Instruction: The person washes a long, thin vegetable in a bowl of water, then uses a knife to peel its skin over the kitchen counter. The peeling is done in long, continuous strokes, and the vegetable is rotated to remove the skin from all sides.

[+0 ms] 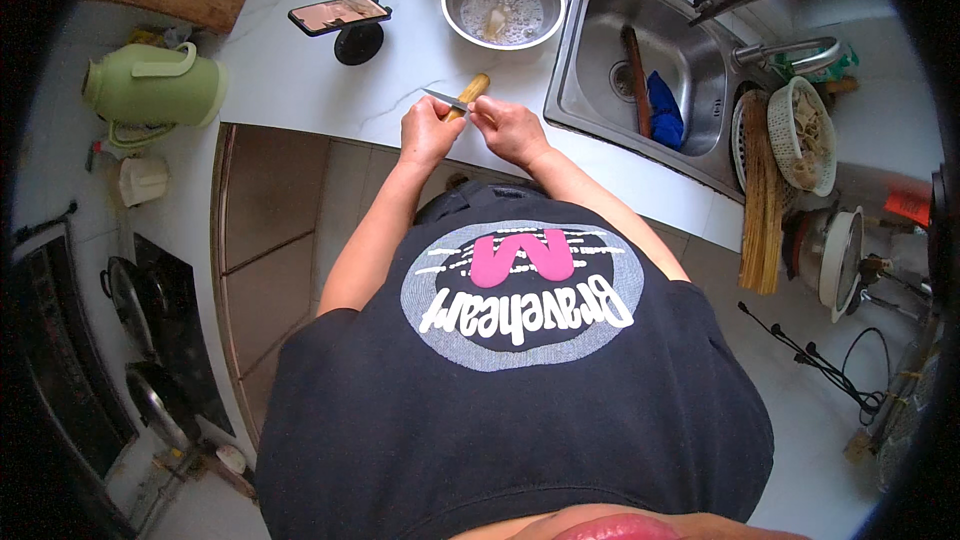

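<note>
My left hand grips the lower end of a slim yellowish-brown piece, which may be a root or a wooden stick; I cannot tell which. Across it lies the narrow grey blade of a small knife, its tip towards the left. The fingers of my right hand pinch the blade's base, and the knife's handle is hidden from view. Both hands are over the front edge of the white marbled counter. Beyond them stands a steel bowl of bubbly water with a pale piece in it.
A phone leans on a black stand at left. On the right, a steel sink holds a dark stick and a blue cloth. A green thermos jug and a white basket are farther out.
</note>
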A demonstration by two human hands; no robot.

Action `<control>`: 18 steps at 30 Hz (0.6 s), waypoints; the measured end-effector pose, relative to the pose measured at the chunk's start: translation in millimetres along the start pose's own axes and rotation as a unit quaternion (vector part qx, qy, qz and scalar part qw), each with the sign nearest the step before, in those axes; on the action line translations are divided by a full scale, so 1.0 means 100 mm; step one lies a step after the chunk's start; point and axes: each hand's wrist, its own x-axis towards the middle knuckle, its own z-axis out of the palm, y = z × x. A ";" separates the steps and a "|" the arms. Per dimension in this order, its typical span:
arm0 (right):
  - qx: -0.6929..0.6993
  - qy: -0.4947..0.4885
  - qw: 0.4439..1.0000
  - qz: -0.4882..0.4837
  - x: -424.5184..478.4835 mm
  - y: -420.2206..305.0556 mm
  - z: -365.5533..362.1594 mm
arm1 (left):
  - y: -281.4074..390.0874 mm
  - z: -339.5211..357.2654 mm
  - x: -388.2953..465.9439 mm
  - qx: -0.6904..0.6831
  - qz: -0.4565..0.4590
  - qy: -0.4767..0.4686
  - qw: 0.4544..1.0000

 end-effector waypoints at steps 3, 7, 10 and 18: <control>-0.039 0.025 0.992 0.120 0.11 0.21 -0.05 | 0.01 0.00 -0.01 -0.001 0.005 -0.002 1.000; 0.045 0.009 0.995 0.091 0.03 0.21 -0.03 | 0.09 0.00 -0.01 -0.013 0.007 0.000 1.000; 0.024 0.007 0.996 0.082 -0.02 0.04 -0.03 | 0.10 -0.04 -0.03 -0.040 -0.013 0.000 0.999; 0.032 0.006 0.997 0.074 -0.02 0.08 -0.03 | 0.12 -0.02 -0.02 -0.052 -0.014 0.005 0.999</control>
